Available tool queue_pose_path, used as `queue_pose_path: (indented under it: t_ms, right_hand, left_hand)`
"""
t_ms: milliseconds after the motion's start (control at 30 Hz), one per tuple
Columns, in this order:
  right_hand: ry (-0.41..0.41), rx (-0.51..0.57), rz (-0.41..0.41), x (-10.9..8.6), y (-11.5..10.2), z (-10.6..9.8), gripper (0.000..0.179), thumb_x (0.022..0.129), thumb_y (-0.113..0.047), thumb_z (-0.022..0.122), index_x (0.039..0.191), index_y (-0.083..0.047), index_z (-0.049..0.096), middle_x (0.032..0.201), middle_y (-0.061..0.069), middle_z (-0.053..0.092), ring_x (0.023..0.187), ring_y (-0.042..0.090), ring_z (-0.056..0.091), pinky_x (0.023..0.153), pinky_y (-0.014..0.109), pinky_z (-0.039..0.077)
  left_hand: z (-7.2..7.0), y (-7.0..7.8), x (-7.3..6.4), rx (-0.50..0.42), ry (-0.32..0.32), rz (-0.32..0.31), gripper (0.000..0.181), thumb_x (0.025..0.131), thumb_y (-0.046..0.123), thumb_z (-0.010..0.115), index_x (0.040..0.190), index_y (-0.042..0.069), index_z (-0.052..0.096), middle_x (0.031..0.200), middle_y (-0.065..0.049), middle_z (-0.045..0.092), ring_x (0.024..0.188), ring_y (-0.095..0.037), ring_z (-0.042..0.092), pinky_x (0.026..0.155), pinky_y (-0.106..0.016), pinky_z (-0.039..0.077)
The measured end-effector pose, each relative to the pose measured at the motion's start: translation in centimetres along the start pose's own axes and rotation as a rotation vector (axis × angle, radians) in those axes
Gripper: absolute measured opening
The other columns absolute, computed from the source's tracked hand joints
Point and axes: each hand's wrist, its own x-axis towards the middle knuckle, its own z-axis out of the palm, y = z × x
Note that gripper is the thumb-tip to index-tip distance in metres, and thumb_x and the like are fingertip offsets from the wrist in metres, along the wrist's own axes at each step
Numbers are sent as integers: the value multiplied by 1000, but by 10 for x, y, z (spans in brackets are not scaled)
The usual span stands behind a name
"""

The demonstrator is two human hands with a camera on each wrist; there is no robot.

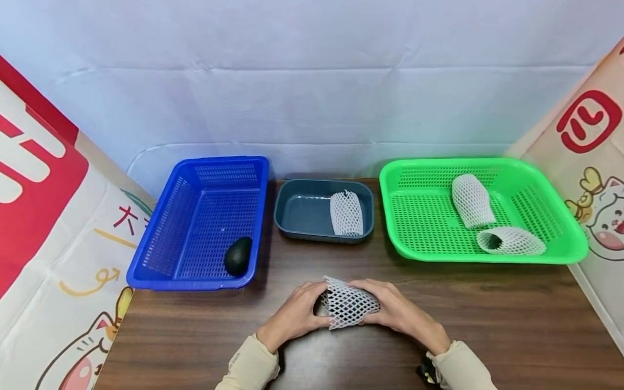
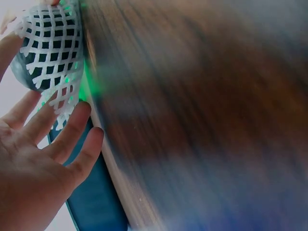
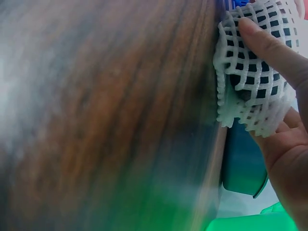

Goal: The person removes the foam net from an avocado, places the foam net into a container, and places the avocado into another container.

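Above the table's front, both hands hold a white foam net sleeve (image 1: 353, 304) with a dark avocado (image 2: 21, 72) inside it. My left hand (image 1: 296, 314) has its thumb and fingers around the sleeve's left end, and the other fingers spread in the left wrist view. From the other side my right hand (image 1: 395, 310) grips the sleeve, its thumb pressed on the mesh in the right wrist view. A bare dark avocado (image 1: 238, 257) lies in the near right corner of the blue basket (image 1: 138, 271).
Behind the hands stands a dark teal tray (image 1: 304, 208) with a flattened foam net sleeve (image 1: 346, 214) in its right side. At right, a green basket (image 1: 397, 238) holds two net-wrapped pieces, one upright-lying (image 1: 472, 200) and one sideways (image 1: 517, 241). Cloth walls surround the wooden table (image 1: 507, 319).
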Motion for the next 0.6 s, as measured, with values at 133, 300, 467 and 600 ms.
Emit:
queue_pose_path:
  t_ms: [133,300,467,600]
  right_hand:
    - [23,-4,-33,-1,1,2,68,68,-22,87,129,-8,62,120,9,70,106,22,67,89,40,56]
    - [48,17,-49,0,3,3,65,68,-20,88,126,-8,63,116,8,71,104,21,68,87,38,57]
    - [55,30,-31,2,3,3,66,65,-16,90,125,-9,64,113,6,71,102,18,68,86,36,57]
    - [38,36,4,2,2,1,67,63,-15,90,125,-10,64,115,7,71,103,18,68,87,37,56]
  left_hand:
    - [2,2,0,22,-2,-2,57,76,30,84,122,7,60,123,-7,68,112,-20,62,100,-37,48]
    - [2,3,1,43,8,5,56,74,28,85,121,7,60,121,-6,69,110,-20,62,100,-37,48]
    - [3,3,2,55,43,18,57,73,28,86,121,8,62,120,-5,70,110,-19,63,98,-37,49]
    - [2,2,1,50,81,23,62,70,29,87,123,7,64,120,-6,71,111,-20,64,98,-38,50]
